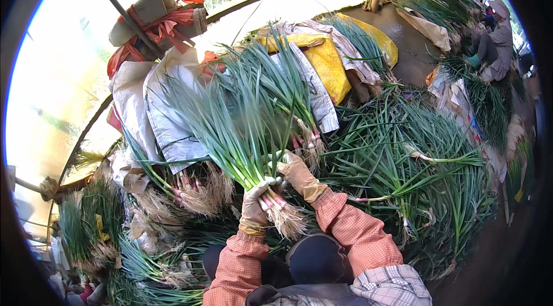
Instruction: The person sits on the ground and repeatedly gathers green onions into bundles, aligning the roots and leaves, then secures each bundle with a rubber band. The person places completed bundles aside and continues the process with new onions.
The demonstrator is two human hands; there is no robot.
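Note:
My left hand [254,209], in a pale stained glove, is wrapped around a bunch of green garlic [242,142] just above its pinkish bulbs. The leaves fan up and away to the left, while the pale roots [287,222] hang over my lap. Close against the right side of the bunch is my right hand [298,172], gloved too, its thumb and fingers pinched at a long green leaf. Part of its fingertips is hidden by leaves. Just beyond lies another bunch of green garlic [281,77], roots towards me.
A large heap of loose green garlic [410,155] spreads at my right. White sacking [173,103] and a yellow sack [324,64] lie ahead. Tied rolled sacks [160,21] rest by a pole at the left. Far right, a person [492,47] sits among more bunches.

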